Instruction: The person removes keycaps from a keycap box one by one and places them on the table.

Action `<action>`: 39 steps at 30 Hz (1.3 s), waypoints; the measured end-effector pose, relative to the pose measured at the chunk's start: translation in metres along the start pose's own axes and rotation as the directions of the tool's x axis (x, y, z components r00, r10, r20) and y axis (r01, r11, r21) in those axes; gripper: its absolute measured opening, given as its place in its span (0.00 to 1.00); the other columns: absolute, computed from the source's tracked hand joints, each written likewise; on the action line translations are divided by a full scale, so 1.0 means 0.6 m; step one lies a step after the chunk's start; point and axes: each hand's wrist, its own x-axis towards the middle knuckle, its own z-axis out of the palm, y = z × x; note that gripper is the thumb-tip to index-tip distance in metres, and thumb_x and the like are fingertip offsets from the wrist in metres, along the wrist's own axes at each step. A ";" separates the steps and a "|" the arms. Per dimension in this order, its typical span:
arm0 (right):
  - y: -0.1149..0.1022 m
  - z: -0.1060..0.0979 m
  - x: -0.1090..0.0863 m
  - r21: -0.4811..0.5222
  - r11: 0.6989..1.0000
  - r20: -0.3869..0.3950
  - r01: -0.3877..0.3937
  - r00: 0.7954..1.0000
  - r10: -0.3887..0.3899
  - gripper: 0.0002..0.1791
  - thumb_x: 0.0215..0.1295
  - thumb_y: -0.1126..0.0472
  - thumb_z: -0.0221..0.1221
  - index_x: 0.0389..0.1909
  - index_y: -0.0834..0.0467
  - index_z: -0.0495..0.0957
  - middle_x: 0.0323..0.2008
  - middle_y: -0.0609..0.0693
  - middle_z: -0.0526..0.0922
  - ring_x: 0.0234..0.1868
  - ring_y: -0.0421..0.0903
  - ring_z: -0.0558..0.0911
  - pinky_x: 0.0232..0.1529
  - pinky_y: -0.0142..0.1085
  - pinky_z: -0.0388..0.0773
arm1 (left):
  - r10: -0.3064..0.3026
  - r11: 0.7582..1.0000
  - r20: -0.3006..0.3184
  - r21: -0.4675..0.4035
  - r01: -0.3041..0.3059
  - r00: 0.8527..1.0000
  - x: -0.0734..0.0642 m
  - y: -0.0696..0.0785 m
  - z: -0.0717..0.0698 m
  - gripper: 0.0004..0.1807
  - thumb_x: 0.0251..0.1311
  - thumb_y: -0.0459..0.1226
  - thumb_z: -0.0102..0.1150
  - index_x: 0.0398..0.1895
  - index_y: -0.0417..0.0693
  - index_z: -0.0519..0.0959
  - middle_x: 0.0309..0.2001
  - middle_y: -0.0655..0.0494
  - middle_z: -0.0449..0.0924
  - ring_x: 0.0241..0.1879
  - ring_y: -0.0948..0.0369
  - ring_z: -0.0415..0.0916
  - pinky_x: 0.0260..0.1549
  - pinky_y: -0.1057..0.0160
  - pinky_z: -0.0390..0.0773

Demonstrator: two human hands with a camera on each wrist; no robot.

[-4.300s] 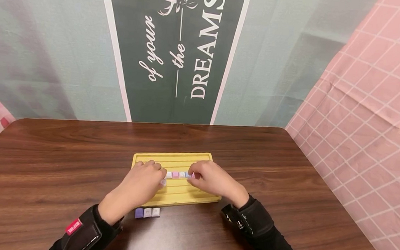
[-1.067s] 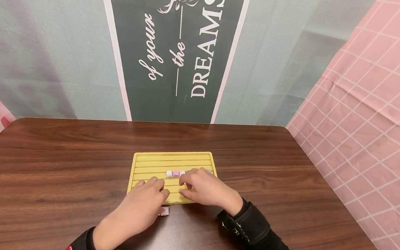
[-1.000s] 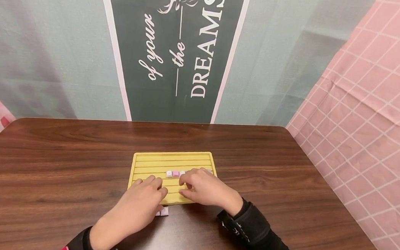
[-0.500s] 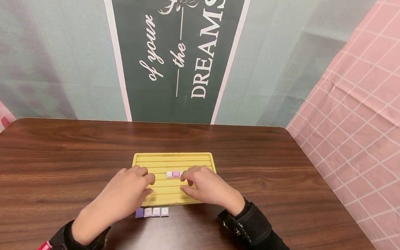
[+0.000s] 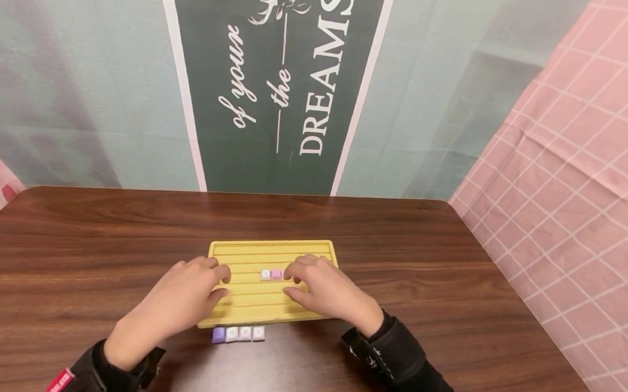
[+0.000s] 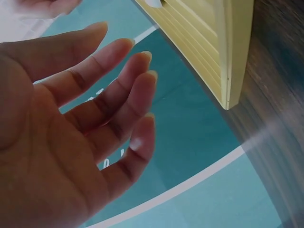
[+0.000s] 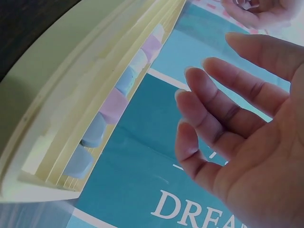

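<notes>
A yellow ridged tray (image 5: 253, 303) lies on the wooden table, with a row of small pastel keycaps in one groove. A white keycap (image 5: 266, 275) and a pink keycap (image 5: 276, 275) show from above; my right hand hides the others. In the right wrist view that row runs on to a grey-blue keycap (image 7: 78, 164). My left hand (image 5: 184, 290) hovers over the tray's left side, fingers loosely bent, holding nothing. Over the right half, my right hand (image 5: 324, 289) is likewise relaxed, its palm bare. Along the front edge sit a purple keycap (image 5: 219, 335) and several white keycaps (image 5: 245, 334).
The brown table (image 5: 423, 268) extends around the tray on every side. Behind it hangs a green cloth (image 5: 272, 169) with white lettering, and a pink checked cloth (image 5: 590, 177) drapes down on the right.
A white keycap by the left hand on the tray has joined the right end of the front row. The left hand has since drawn back leftward; the right hand has come off the row.
</notes>
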 end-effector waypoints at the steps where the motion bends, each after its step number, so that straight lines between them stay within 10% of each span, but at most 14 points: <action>1: 0.000 0.001 0.001 -0.002 1.000 -0.003 0.001 1.000 -0.001 0.08 0.57 0.59 0.61 0.36 0.59 0.80 0.32 0.48 0.79 0.29 0.40 0.72 0.31 0.29 0.69 | -0.003 1.000 0.003 0.000 0.003 1.000 0.000 -0.002 0.001 0.08 0.46 0.35 0.68 0.29 0.46 0.79 0.26 0.58 0.74 0.29 0.56 0.74 0.25 0.57 0.71; 39: -0.010 0.031 0.075 -0.136 0.983 0.085 -0.120 0.987 0.133 0.09 0.59 0.55 0.59 0.37 0.54 0.82 0.35 0.46 0.75 0.39 0.43 0.66 0.40 0.37 0.60 | -0.060 0.998 0.134 -0.013 0.062 0.989 -0.003 -0.015 0.002 0.08 0.50 0.36 0.65 0.33 0.46 0.79 0.28 0.55 0.76 0.31 0.55 0.74 0.24 0.57 0.71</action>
